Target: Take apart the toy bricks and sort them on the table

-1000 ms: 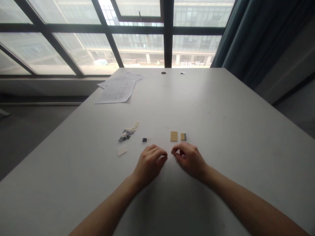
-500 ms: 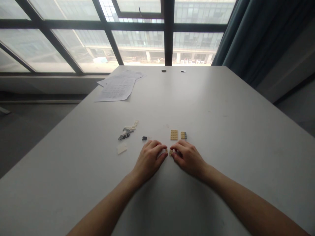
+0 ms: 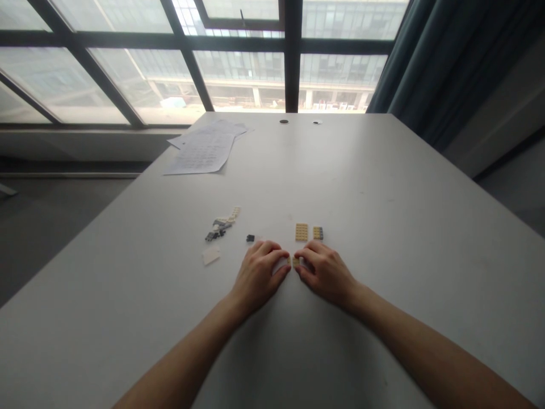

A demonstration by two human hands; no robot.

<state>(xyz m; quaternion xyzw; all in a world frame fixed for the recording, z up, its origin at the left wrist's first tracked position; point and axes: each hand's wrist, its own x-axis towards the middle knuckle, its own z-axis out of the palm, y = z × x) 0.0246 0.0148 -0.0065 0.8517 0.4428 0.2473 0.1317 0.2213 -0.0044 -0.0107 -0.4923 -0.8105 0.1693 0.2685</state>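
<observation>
I have the left hand (image 3: pixel 260 270) pinching a small tan piece (image 3: pixel 288 261) between thumb and fingers, and the right hand (image 3: pixel 326 268) gripping a second tan piece (image 3: pixel 296 262) just beside it. Beyond the right hand I see a tan plate (image 3: pixel 301 232) and a tan-and-grey block (image 3: pixel 317 233) lying on the white table (image 3: pixel 395 255).

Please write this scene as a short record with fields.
Left grip: pinching a small tan plastic piece
Right grip: pinching a second small tan plastic piece
Between pieces: narrow gap
Beyond right grip: tan rectangular studded plate; smaller tan and grey studded plate
Beyond left grip: small black brick
Further left: flat white rectangular piece; loose pile of white, grey and black bricks
Far left: printed white paper sheets
Surface: white table
</observation>
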